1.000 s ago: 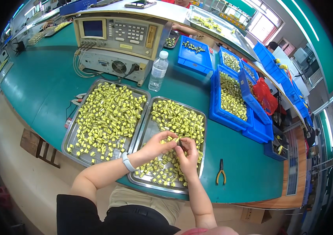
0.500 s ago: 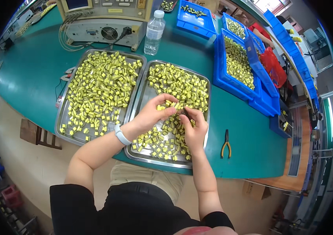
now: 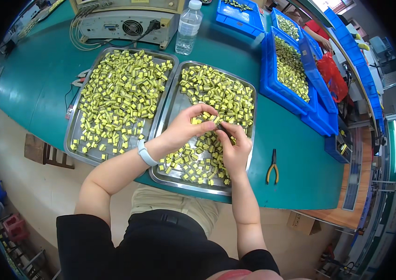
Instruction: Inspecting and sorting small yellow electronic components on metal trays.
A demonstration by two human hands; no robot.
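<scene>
Above the right metal tray (image 3: 167, 105), my two hands meet fingertip to fingertip. My left hand (image 3: 187, 126), with a pale band at its wrist, pinches a small yellow-taped transformer (image 3: 215, 118), partly covered by the fingers. In my right hand (image 3: 236, 151), thumb and fingers close on a small dark tool (image 3: 221, 127), its tip against the piece in my left hand. Most of that tool is hidden, so its kind is unclear. Many loose yellow-and-grey transformers (image 3: 216, 88) lie in the tray under and around my hands.
Left of it stands another metal tray (image 3: 83, 161) heaped with similar pieces. Pliers (image 3: 272, 167) with orange handles lie on the green table (image 3: 296, 186) at right. Behind are a water bottle (image 3: 189, 28) and an instrument (image 3: 123, 25). Blue bins (image 3: 269, 84) stand at right; a person's arm (image 3: 318, 36) shows beyond.
The view has shifted slightly, so the table and trays sit a little higher in it. My hands stay together over the right tray, with the dark tool turned a little between the fingers.
</scene>
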